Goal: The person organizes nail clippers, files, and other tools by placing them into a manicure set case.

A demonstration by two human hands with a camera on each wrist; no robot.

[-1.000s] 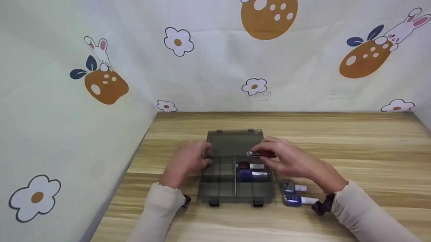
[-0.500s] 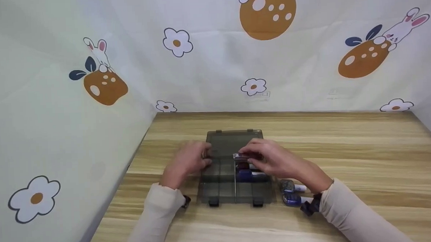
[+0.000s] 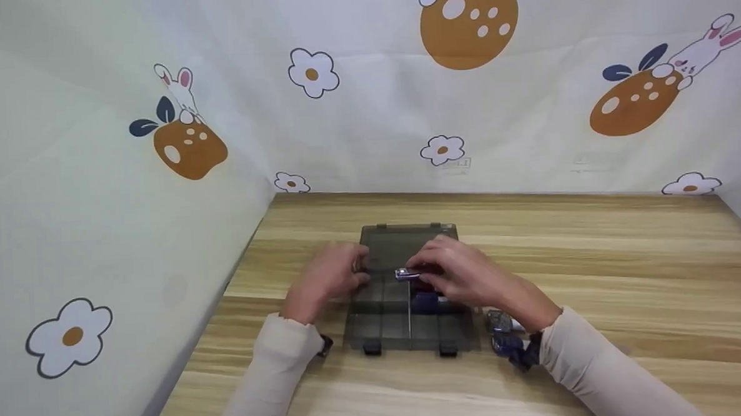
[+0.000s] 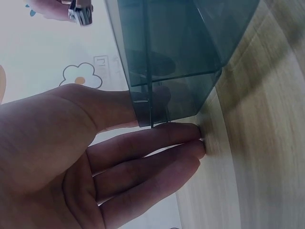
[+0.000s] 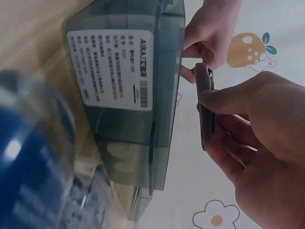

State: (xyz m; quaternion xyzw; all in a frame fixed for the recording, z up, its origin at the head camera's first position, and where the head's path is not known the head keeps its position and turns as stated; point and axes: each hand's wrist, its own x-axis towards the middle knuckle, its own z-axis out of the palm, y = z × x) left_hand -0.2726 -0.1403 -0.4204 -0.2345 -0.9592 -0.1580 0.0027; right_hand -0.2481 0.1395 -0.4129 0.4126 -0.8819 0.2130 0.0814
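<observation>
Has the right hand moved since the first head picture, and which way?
Yes, leftward in the head view: the right hand has carried the nail clipper from right of the box divider until its tip shows just left of that line.

Head view: the wooden table point(image 3: 597, 248) is being looked down on from behind the left hand point(image 3: 328, 280) and right hand point(image 3: 473, 272), the patterned backdrop point(image 3: 369, 111) being faced beyond; widest, farthest view. Left wrist: one end of the box point(image 4: 178, 47) is being viewed close up, from low, frame turned sideways. Right wrist: likewise turned and low; the box's labelled wall is being faced, a blue bottle point(image 5: 31, 162) is being caught nearest the lens. The box and nail clipper point(image 3: 406, 274) are being shared by all three.
</observation>
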